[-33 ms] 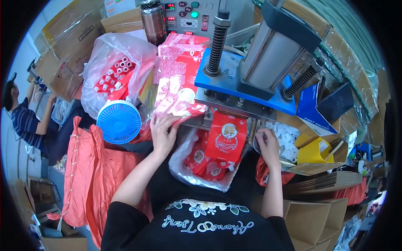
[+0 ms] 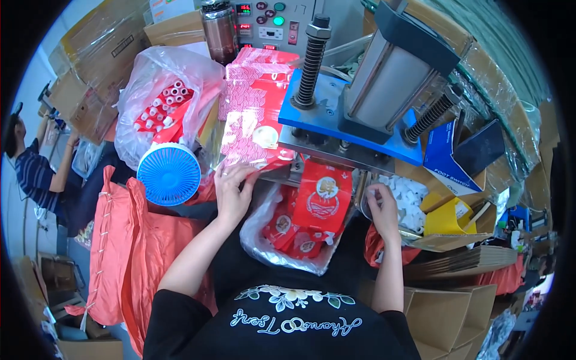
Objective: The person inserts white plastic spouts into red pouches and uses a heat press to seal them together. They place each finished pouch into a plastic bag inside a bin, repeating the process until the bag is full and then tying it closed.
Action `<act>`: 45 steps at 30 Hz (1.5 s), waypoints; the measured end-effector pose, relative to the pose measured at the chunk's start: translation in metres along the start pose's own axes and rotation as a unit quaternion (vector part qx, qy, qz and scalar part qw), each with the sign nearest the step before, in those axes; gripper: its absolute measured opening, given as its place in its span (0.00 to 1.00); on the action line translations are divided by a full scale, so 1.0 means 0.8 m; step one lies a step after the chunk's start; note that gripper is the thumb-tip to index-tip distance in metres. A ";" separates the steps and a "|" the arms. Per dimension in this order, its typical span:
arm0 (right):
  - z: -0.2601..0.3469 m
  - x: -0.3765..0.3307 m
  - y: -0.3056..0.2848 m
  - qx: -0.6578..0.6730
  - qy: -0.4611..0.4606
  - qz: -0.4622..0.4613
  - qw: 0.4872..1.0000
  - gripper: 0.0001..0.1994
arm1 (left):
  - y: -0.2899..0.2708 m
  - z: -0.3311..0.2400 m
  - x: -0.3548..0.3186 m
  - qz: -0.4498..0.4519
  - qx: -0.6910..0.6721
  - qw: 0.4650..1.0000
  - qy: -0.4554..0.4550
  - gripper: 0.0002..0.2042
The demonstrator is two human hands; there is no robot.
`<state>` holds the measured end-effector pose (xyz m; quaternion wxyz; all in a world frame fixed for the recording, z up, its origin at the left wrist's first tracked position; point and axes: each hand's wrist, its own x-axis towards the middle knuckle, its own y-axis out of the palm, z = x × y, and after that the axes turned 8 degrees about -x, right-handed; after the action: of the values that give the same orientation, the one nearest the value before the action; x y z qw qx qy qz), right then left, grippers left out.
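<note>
Red pouches (image 2: 255,120) are pinched by the left hand (image 2: 231,192); white caps (image 2: 405,201) are fingered by the right hand (image 2: 383,210), curled, beneath the blue press (image 2: 354,120).

Hemmed in on every side. Just above the left hand (image 2: 231,195), a leaning stack of red printed pouches (image 2: 255,114); to its left, a blue fan (image 2: 169,174) and a clear bag of red spouts (image 2: 165,108). Overhead between both hands, the blue press plate (image 2: 342,123), low and close. Open passage only downward between the hands, above the clear bag of finished pouches (image 2: 288,237). Beside the right hand (image 2: 382,211), white caps (image 2: 408,198) and a yellow box (image 2: 447,219), touching close.
</note>
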<state>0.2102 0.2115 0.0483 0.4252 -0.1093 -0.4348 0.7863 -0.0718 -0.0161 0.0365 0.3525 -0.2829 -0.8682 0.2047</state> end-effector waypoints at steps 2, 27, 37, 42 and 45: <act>0.000 -0.008 0.007 0.104 0.025 -0.012 0.994 0.14 | -0.007 -0.028 0.002 0.012 -0.060 0.998 -0.003 0.07; 0.002 -0.009 -0.032 -0.110 0.065 -0.104 0.986 0.14 | 0.100 -0.086 -0.001 0.159 -0.484 0.742 -0.436 0.16; -0.007 0.000 0.001 -0.190 0.018 -0.072 0.979 0.11 | 0.050 -0.027 0.067 0.074 -0.101 0.989 -0.075 0.26; -0.016 -0.005 -0.005 -0.043 0.048 -0.106 0.992 0.09 | 0.033 0.024 0.001 0.050 0.093 0.993 0.043 0.26; 0.006 -0.004 -0.012 0.021 0.014 -0.106 0.994 0.09 | 0.009 0.018 -0.001 -0.046 -0.012 0.999 0.014 0.06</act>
<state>0.2151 0.2082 0.0581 0.5143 -0.0650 -0.4215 0.7441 -0.0794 -0.0132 0.0225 0.3705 -0.2501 -0.8775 0.1736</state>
